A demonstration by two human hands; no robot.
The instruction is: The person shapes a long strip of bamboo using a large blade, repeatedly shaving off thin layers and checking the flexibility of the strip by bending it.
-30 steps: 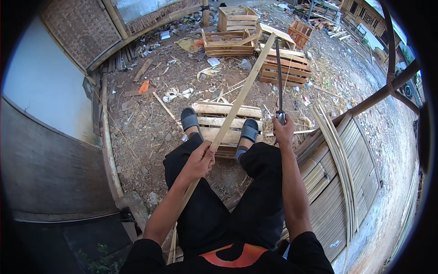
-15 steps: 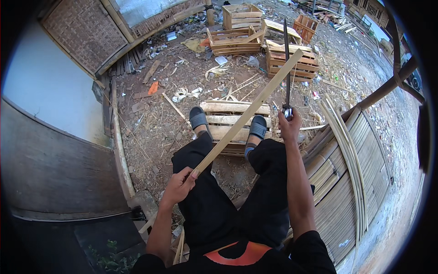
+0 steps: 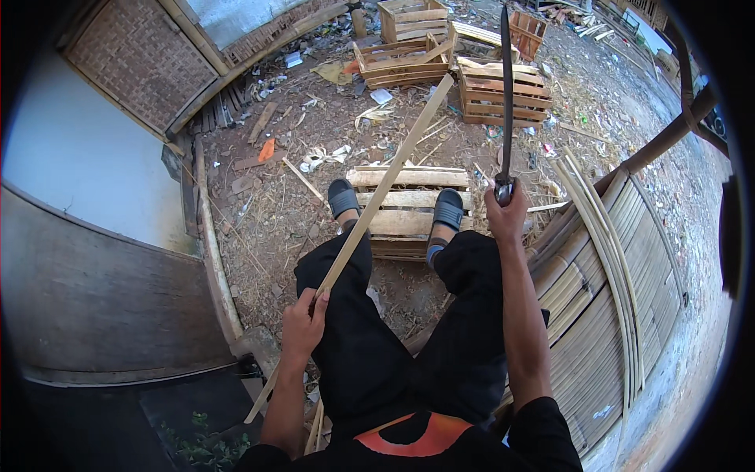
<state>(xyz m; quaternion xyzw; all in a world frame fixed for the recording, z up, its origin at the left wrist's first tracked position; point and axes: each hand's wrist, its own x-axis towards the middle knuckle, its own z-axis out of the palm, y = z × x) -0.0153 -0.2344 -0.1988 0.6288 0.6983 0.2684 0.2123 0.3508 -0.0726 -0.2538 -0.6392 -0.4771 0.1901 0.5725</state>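
My left hand (image 3: 305, 321) is closed around a long, flat bamboo strip (image 3: 379, 195) near its lower part. The strip slants up and to the right, in front of my left foot and a slatted wooden crate (image 3: 405, 224). In my right hand (image 3: 507, 214) is a machete, gripped by its handle. Its dark blade (image 3: 507, 98) points up and away from me, to the right of the strip and apart from it. My two sandalled feet rest on the crate's slats.
Several wooden crates (image 3: 503, 98) stand at the far side. Bamboo strips (image 3: 605, 259) lie over a bamboo slat platform (image 3: 574, 315) on my right. A wooden panel (image 3: 110, 291) and a white wall (image 3: 86, 149) stand on the left. Scraps litter the ground.
The bamboo strip has swung left at its far end and stands steeper, with my left hand slightly further left. The machete has shifted a little right and turned, showing more blade width.
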